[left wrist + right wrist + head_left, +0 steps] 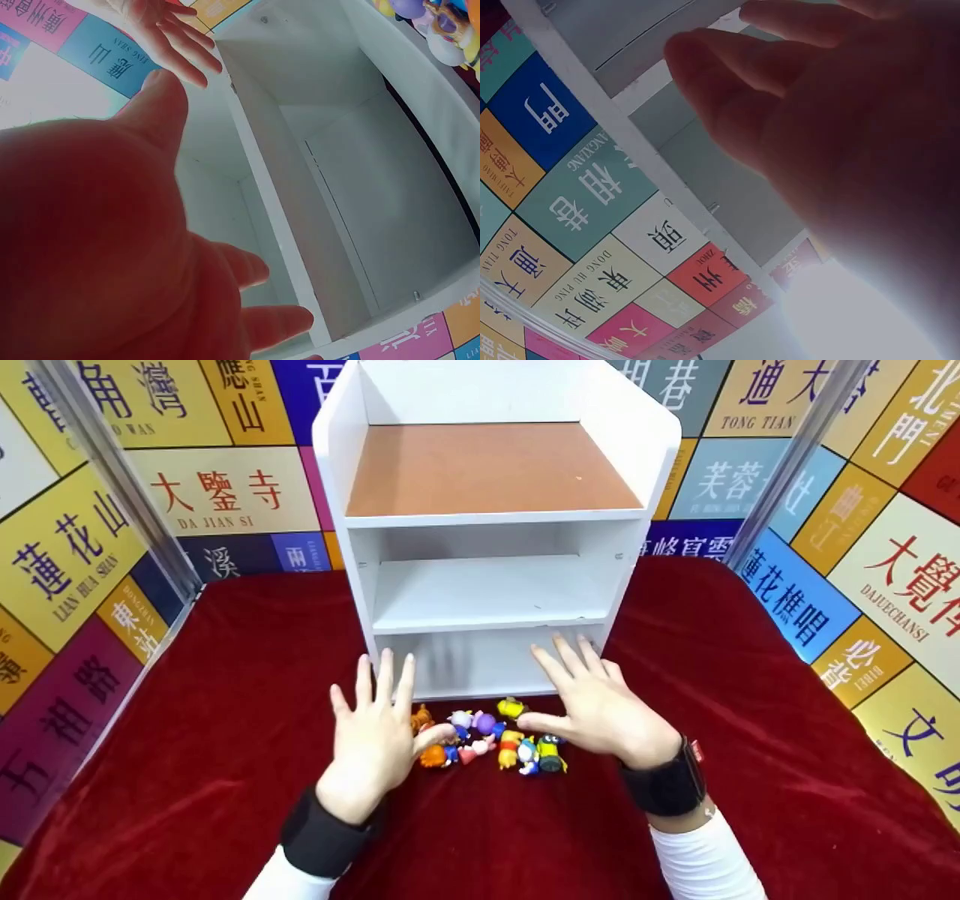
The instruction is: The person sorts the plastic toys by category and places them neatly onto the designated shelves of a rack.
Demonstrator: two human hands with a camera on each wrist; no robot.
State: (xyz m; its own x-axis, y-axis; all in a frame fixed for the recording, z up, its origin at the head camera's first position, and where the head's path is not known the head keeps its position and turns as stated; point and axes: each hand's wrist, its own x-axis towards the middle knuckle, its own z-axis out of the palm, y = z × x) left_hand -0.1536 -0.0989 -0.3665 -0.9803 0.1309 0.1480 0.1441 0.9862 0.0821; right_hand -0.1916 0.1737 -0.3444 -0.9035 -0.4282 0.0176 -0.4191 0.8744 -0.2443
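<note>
Pointing lengthwise toward the shelf (pixel 487 592), a red-shirted figurine (pixel 509 748) lies between left grip (pixel 375 741) and right grip (pixel 604 706), both splayed.

Small booth walled on three visible sides, staged like display or filming corner; wider building cannot be told. Printed wall panels (pixel 225 491) rise behind and to both sides, patchwork of yellow, blue, purple and orange blocks bearing large Chinese characters with romanized names, among them Da Jian Si and Lian Hua Shan. Silvery metal posts (pixel 120 480) mark corners. Dark red cloth (pixel 247 660), velvety, covers work surface; on it, white shelf unit (pixel 487 589) faces camera, small toy figures (pixel 508 748) at its foot.
</note>
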